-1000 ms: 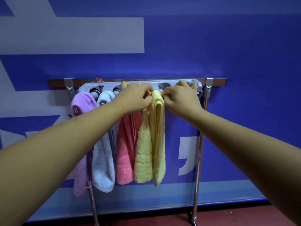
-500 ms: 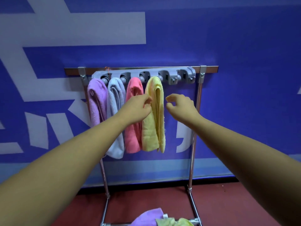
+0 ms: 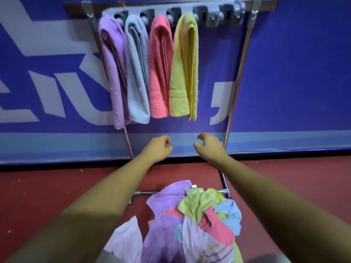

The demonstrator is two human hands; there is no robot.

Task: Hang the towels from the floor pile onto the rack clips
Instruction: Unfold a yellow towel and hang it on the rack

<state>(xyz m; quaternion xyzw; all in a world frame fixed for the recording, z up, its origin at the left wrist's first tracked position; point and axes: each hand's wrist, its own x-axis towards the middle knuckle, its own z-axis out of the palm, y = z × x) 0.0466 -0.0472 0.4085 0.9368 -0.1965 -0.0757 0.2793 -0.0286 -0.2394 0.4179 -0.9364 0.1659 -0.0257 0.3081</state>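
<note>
step: fetching the next towel off the pile (image 3: 193, 215), I reckon, since both hands are empty
left hand (image 3: 158, 148): loosely curled, holding nothing, below the pink towel (image 3: 160, 69)
right hand (image 3: 209, 147): fingers half curled, also empty, near the rack (image 3: 241, 63) pole
pile spot: on the red floor at the rack's foot, under the forearms, a yellow one on top
how I'd do it: take one towel by an edge, shake it out, fold it long and narrow, then push the fold into a free clip (image 3: 218, 16) at the right end
hung towels (image 3: 183, 73): four side by side, long axis straight up-down, fold at the clip, ends pointing at the floor
pile towels: crumpled, no clear axis
</note>
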